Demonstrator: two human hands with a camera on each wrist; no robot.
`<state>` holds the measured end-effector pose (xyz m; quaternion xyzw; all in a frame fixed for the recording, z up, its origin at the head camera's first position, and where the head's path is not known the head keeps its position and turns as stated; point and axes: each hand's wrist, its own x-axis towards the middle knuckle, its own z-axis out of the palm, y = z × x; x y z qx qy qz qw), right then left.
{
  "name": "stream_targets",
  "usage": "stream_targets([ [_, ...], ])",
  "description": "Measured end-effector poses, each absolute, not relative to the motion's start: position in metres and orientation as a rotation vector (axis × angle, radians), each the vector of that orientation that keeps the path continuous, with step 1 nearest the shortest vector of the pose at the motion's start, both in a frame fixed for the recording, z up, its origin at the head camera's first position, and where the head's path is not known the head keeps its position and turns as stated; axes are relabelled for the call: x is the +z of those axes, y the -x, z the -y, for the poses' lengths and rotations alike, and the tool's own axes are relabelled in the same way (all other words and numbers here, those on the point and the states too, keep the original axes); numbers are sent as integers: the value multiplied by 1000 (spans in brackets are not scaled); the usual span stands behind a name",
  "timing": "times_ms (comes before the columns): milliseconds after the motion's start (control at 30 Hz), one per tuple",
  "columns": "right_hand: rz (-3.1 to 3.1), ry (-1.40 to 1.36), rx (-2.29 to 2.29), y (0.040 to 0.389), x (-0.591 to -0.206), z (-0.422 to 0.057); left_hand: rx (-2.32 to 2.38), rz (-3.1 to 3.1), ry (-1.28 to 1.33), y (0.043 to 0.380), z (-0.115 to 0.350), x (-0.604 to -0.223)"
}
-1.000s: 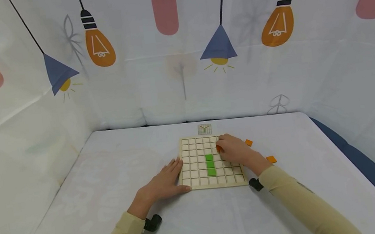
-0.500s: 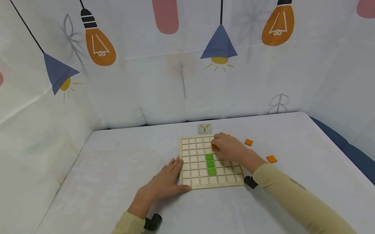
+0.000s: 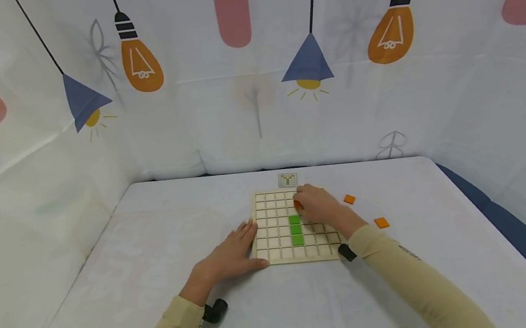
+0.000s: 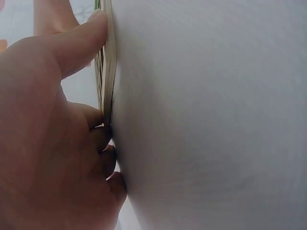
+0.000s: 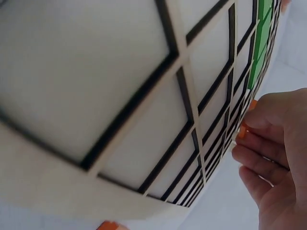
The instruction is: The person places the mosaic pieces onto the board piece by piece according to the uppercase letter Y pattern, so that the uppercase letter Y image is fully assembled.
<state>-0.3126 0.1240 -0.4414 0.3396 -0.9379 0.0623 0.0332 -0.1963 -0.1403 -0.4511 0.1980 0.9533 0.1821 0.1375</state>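
Note:
A square wooden grid board [image 3: 275, 234] lies on the white table. Three green tiles [image 3: 295, 229] fill a short column in its cells. My right hand [image 3: 319, 206] is over the upper right part of the board, just beyond that column. Between its thumb and fingers it pinches an orange tile [image 5: 243, 130], close over the cells. With fingers spread, my left hand [image 3: 230, 254] rests along the board's left edge. Its thumb [image 4: 88, 40] lies against the near left corner, and the other fingertips touch the side, as the left wrist view shows.
Two loose orange tiles, one nearer the board [image 3: 349, 199] and one farther right [image 3: 381, 223], lie on the table. A small card with a coloured grid pattern [image 3: 287, 180] sits just behind the board. White printed fabric [image 3: 257, 115] hangs behind the table.
My right hand has shifted left and slightly away from me across the board, carrying the orange tile closer to the green column. My left hand has stayed in place.

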Motion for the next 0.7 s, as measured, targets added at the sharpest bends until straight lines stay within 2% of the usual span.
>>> stream_targets([
  [700,2827,-1080,209,312,-439,-107,504,-2752,-584,197,140,-453],
])
